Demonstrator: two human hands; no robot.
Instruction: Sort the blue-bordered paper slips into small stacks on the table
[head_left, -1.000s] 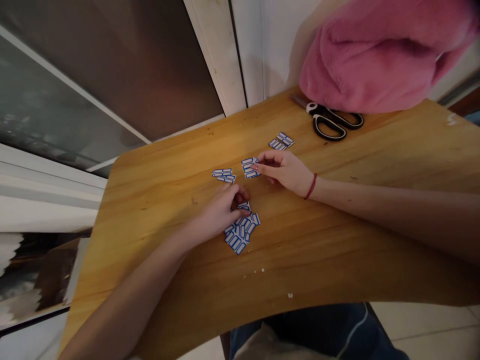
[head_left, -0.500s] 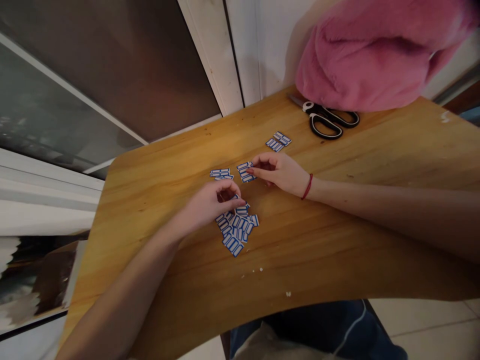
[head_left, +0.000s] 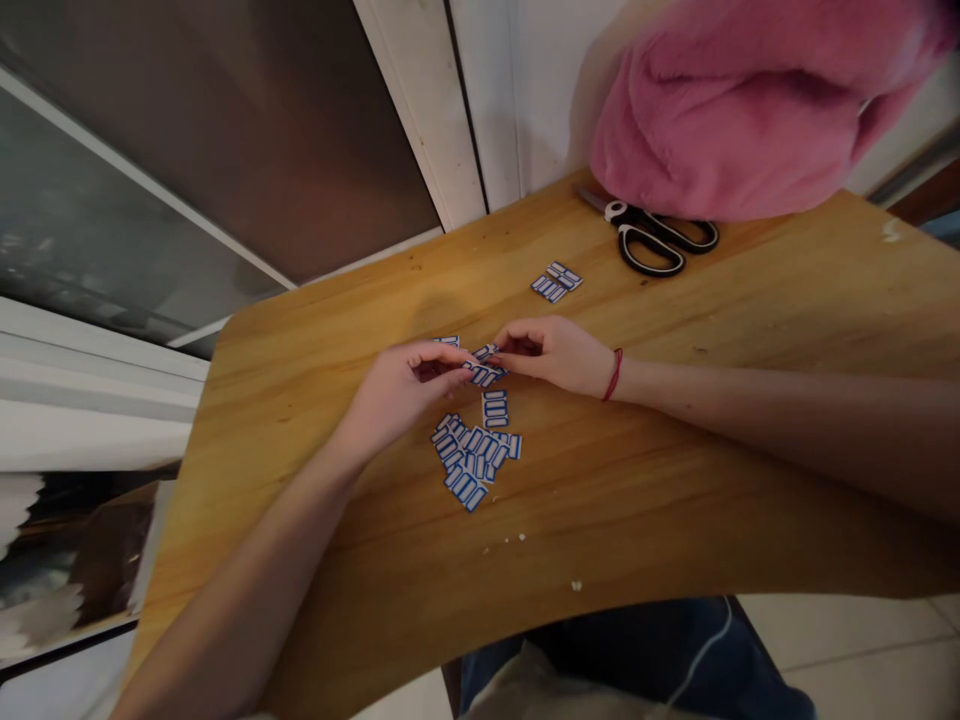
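Left hand (head_left: 396, 395) and right hand (head_left: 568, 357), fingertips nearly meeting, each pinch blue-bordered label cards (head_left: 484, 375) held close together over the wooden table (head_left: 637, 490), near a heap of similar cards (head_left: 480, 445), with black-handled scissors (head_left: 643, 221) lying farther off

At two o'clock, the top edge crops the pink plush fabric bundle (head_left: 750, 130); the left hand (head_left: 394, 395) partly hides blue-bordered white rectangular labels (head_left: 448, 341) at its two o'clock.

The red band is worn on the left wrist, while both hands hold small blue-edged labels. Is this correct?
Not fully: the head view shows the red band on the wrist of the right hand. That hand and the left hand do hold small blue-edged labels.
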